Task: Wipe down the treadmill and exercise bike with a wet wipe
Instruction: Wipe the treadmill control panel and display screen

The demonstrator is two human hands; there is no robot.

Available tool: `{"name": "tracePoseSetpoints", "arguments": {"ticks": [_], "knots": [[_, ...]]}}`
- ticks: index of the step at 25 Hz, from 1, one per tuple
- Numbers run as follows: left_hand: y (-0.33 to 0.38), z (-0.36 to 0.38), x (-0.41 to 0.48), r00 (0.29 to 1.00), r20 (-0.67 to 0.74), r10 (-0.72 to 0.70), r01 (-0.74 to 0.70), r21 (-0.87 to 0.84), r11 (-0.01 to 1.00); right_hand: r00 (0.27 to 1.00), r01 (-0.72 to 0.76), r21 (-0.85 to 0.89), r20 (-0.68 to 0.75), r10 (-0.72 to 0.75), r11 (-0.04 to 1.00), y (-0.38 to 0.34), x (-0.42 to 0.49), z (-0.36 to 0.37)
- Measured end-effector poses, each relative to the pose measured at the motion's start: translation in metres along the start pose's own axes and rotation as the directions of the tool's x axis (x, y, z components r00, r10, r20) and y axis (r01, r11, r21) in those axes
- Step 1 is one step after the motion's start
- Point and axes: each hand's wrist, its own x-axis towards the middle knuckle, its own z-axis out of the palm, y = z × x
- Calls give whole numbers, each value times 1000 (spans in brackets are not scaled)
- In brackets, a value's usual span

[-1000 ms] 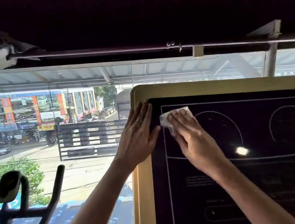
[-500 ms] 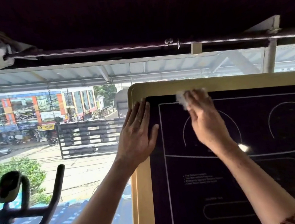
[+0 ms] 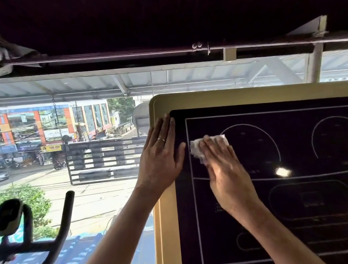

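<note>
1. Pressing flat, the right hand (image 3: 225, 169) pinned the wet wipe (image 3: 196, 148) against the treadmill console's black panel (image 3: 307, 203), fingers straight over it, near the panel's upper left corner.
2. The left hand (image 3: 161, 161) lay flat, fingers straight, across the console's gold frame (image 3: 167, 230) and panel edge.
3. The exercise bike's handlebars (image 3: 64, 226) stood well apart, lower left.

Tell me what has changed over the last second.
The right hand, pressing the white crumpled wet wipe, went up to the top edge of the black glossy treadmill console, then came back down-left. The left hand stays flat on the console's beige frame.
</note>
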Motion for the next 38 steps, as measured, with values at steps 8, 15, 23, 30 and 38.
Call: {"name": "tracePoseSetpoints", "arguments": {"ticks": [8, 15, 23, 30, 38], "knots": [[26, 0, -8, 999, 37, -39, 41, -41, 998, 989, -150, 84, 7, 150, 985, 43, 70, -15], [30, 3, -16, 999, 26, -26, 25, 43, 999, 992, -127, 56, 12, 127, 990, 52, 0, -24], [29, 2, -18, 999, 39, -27, 25, 53, 998, 991, -136, 128, 13, 135, 982, 20, -44, -10], [33, 1, -19, 998, 45, -43, 40, 69, 997, 974, -214, 90, -55, 219, 973, 59, 34, -13], [30, 0, -23, 999, 27, -28, 29, -4, 1000, 997, -6, 119, 75, -3, 993, 8, -65, -10]]}}
